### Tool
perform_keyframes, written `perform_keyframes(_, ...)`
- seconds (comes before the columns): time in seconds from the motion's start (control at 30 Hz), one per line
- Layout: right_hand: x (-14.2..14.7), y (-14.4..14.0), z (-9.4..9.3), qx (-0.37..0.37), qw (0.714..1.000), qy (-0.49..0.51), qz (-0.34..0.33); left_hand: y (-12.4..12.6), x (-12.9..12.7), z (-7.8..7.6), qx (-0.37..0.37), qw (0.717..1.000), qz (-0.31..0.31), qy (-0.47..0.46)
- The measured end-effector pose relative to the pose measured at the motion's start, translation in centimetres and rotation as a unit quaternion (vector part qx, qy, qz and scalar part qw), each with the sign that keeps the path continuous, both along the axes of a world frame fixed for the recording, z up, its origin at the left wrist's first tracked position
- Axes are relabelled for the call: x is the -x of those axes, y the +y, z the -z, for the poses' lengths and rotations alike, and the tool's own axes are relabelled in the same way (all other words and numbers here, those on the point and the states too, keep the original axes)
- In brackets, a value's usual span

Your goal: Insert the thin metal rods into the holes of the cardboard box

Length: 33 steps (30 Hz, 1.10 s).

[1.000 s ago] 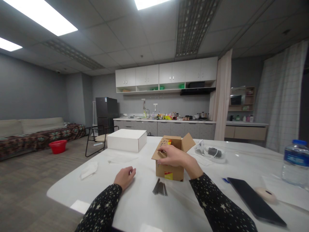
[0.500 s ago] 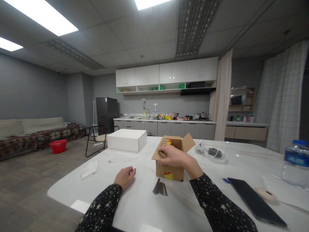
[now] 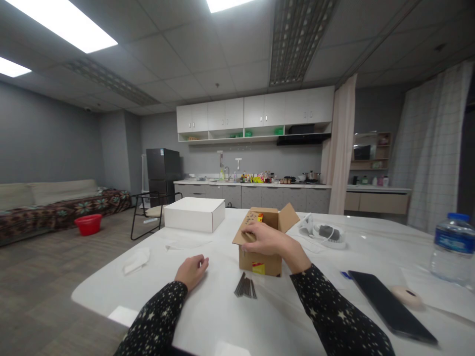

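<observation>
My right hand [image 3: 265, 238] is over the open cardboard box [image 3: 270, 264], its thumb and fingers pinched at the near-left flap [image 3: 240, 239]. A thin dark nail [image 3: 245, 232] seems to sit between the fingertips, mostly hidden by them. Small dark dots show on the flap behind the fingers. In front of the box, a small fan of several loose nails [image 3: 245, 287] lies on the white table. My left hand [image 3: 192, 272] rests on the table to the left of the nails, fingers loosely curled in, with nothing seen in them.
A white box [image 3: 195, 214] stands at the back left, with a crumpled tissue [image 3: 136, 260] nearer. To the right are a white cable bundle [image 3: 330, 236], a black phone [image 3: 391, 306], a beige rounded object [image 3: 406, 296] and a water bottle [image 3: 452, 249].
The whole view has shifted very slightly. Both hands, the box and the loose nails keep their places relative to each other.
</observation>
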State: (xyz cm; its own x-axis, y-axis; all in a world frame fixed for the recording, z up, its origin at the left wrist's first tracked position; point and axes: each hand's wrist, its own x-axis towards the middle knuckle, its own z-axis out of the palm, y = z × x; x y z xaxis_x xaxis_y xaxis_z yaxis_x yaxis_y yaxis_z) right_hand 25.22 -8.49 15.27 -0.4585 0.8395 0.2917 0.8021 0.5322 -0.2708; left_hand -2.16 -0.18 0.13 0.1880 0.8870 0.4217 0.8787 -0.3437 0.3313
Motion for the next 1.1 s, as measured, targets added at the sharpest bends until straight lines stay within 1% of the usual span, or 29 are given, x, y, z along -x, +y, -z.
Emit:
perform_keyframes(0.27,0.0,-0.3,-0.2,0.004,1.000,-0.008,0.004,0.1,0.1,0.2,-0.005,1.000,0.005,-0.001)
perform_keyframes(0.7,0.2,-0.7,-0.3,0.017,1.000,0.002,0.006,-0.3,-0.1,-0.2,0.002,1.000,0.002,0.001)
perform_keyframes(1.1,0.4,-1.1,-0.5,0.017,1.000,-0.004,0.011,-0.1,0.1,-0.2,-0.004,1.000,0.001,0.003)
